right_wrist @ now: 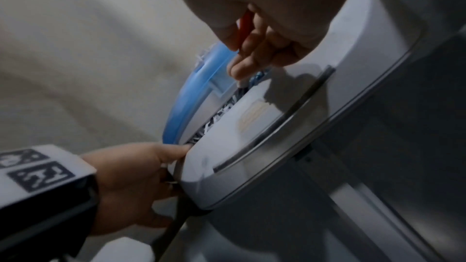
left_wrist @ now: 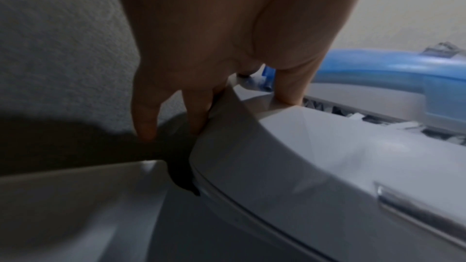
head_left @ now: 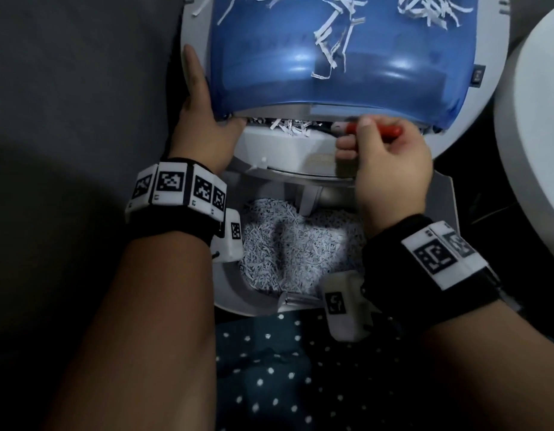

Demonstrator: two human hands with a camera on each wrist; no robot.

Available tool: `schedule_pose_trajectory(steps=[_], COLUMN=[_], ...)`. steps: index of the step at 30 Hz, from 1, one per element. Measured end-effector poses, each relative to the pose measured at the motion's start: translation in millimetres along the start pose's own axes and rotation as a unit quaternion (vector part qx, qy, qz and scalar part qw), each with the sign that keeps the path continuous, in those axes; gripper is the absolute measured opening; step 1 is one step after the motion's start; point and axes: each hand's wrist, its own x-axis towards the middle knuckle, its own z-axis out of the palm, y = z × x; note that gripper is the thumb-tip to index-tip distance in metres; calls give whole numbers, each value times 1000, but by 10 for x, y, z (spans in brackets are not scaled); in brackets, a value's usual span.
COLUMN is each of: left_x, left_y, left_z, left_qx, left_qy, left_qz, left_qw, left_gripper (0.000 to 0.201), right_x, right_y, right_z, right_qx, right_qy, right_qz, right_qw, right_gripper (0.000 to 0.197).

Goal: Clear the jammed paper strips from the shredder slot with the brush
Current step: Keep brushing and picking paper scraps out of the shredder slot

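The shredder head (head_left: 288,150) is white with a translucent blue cover (head_left: 331,73). White paper strips (head_left: 288,126) are bunched in the slot between the two, also visible as jammed strips (right_wrist: 216,119) in the right wrist view. My right hand (head_left: 387,163) grips a red-handled brush (head_left: 375,131), its tip lying at the right part of the slot. My left hand (head_left: 201,119) braces the head's left side: straight fingers (left_wrist: 196,111) lie along the edge and the thumb rests by the slot's left end. The brush's bristles are hidden.
Loose strips (head_left: 331,35) lie scattered on the blue cover. Below the head, the open bin (head_left: 294,244) is full of fine shreds. A white rounded object (head_left: 533,150) stands close on the right. Grey carpet (head_left: 67,104) lies to the left, dotted dark fabric (head_left: 285,384) near me.
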Motion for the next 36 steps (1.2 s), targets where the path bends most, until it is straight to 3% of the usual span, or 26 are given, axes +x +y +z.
schedule_pose_trajectory(steps=[4,8,12,17,19,21,24,27,29,32,36], left_x=[2,-7,-5,13,27,35,19,12,19,32,46], left_y=[-4,5,-6,-27,-44,-54,-41,-31,-44,-60,-66], left_z=[-2,-6,-8,2,0,3,-1,1,6,16,11], left_qx=[-7,-13,-5,-5,-16,-11,0,-5,-1,-1,-6], left_qy=[-3,-10,-9,-9,-14,-15,-8,-10,-9,-4,-7], left_qz=[-7,-5,-7,-7,-8,-9,-7,-8,-9,-4,-8], left_qw=[1000,1000,1000,1000,1000,1000,1000,1000,1000,1000,1000], left_gripper=[98,98,99,101,105,105,100,100,100,102,100], right_x=[-163,-110,-130,-203,-237,-249,-170,-114,-154,-207,-84], right_y=[21,-98,-128,-291,-262,-180,-144,-263,-277,-191,-211], right_z=[140,71,82,103,174,210,129,59,94,173,85], right_qx=[-26,-72,-160,-156,-155,-224,-284,-218,-192,-279,-263], right_qy=[-94,-8,-54,-9,-71,-127,-74,-2,-48,-142,-48], right_qz=[-18,-118,-157,-281,-283,-269,-269,-303,-304,-258,-265], right_qw=[995,990,973,947,944,928,917,928,932,914,927], right_gripper=[17,16,21,24,15,10,15,14,11,16,14])
